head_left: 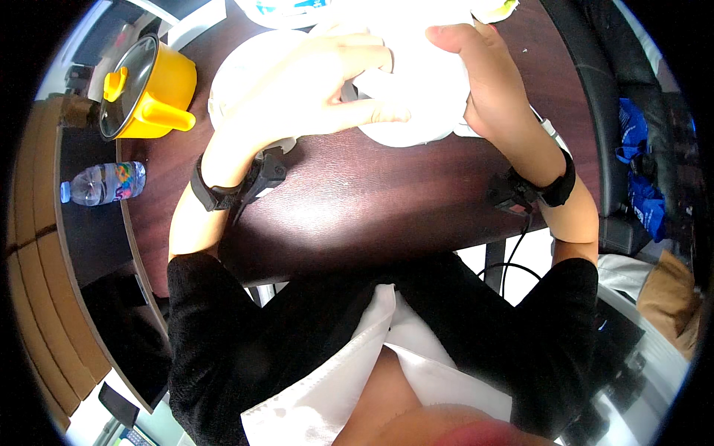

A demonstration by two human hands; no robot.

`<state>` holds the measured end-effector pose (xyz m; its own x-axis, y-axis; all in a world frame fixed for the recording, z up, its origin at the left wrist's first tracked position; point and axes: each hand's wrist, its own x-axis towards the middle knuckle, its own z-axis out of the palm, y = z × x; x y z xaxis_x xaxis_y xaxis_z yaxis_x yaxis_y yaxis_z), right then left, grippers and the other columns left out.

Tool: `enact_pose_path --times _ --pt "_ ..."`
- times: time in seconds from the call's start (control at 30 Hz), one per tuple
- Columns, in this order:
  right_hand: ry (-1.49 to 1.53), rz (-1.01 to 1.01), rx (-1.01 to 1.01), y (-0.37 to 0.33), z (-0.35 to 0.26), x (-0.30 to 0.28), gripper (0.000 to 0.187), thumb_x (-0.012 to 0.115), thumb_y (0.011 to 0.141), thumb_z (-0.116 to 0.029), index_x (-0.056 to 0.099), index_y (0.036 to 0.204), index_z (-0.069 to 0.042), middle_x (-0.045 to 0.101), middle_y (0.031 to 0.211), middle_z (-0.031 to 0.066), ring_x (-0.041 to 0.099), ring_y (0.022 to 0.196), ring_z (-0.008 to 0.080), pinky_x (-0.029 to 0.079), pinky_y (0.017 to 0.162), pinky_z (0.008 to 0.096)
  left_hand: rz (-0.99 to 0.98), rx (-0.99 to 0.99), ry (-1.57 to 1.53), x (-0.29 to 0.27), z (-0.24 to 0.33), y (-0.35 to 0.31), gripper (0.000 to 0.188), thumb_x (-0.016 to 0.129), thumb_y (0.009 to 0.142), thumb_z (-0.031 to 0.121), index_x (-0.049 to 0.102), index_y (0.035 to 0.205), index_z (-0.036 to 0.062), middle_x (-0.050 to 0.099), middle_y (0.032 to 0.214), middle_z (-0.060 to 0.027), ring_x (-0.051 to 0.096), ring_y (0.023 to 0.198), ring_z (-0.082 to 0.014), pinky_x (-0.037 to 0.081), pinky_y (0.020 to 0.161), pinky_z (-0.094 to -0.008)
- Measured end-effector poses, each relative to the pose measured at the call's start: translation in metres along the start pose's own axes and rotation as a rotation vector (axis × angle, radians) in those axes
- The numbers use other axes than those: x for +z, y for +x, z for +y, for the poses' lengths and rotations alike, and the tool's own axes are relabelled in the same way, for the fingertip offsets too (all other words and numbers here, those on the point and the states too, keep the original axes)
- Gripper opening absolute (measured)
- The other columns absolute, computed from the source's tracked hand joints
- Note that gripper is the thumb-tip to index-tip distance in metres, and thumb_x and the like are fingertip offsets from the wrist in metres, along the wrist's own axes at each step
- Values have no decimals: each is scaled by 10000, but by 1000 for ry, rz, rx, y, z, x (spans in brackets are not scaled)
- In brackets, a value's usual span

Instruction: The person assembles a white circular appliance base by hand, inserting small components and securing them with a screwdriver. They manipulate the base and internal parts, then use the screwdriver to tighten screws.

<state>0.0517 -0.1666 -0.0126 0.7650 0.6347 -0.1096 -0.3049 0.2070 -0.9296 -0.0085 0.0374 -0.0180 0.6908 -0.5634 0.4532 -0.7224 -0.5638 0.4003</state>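
white object [422, 119]: rounded lower edge, top washed out by glare, exact kind unclear. sits toward the far side of the dark red-brown table [357, 201], between the two hands. left hand [323, 85] comes in from the left, thumb and bent fingers parted, thumb laid across the white surface; cannot tell if it grips. right hand [487, 78] against the right side, thumb pointing left, other fingers mostly hidden; grip cannot be told.
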Motion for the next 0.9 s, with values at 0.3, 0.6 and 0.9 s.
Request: enact_pose_path --times 0.3,0.6,0.9 --pt "-175 -225 -388 -8 23 -1 213 612 922 -175 657 1022 6 683 928 32 631 831 75 517 710 245 -60 -31 80 2 8 -3 424 753 768 388 617 909 12 588 905 -133 558 919 -314 453 809 -398" --pt "-377 -199 -354 -21 13 -25 221 634 872 -193 663 959 9 676 871 34 621 780 79 501 677 249 375 -167 147 -7 13 2 319 739 814 269 612 1007 49 610 1062 -94 614 944 -255 510 770 -344" --pt "-743 -406 -473 -21 -6 -22 238 634 852 -198 661 966 9 663 831 25 612 726 94 484 638 248 258 -837 -1016 0 -21 -8 399 461 1022 347 542 1180 -10 635 911 -114 608 712 -155 509 598 -259"
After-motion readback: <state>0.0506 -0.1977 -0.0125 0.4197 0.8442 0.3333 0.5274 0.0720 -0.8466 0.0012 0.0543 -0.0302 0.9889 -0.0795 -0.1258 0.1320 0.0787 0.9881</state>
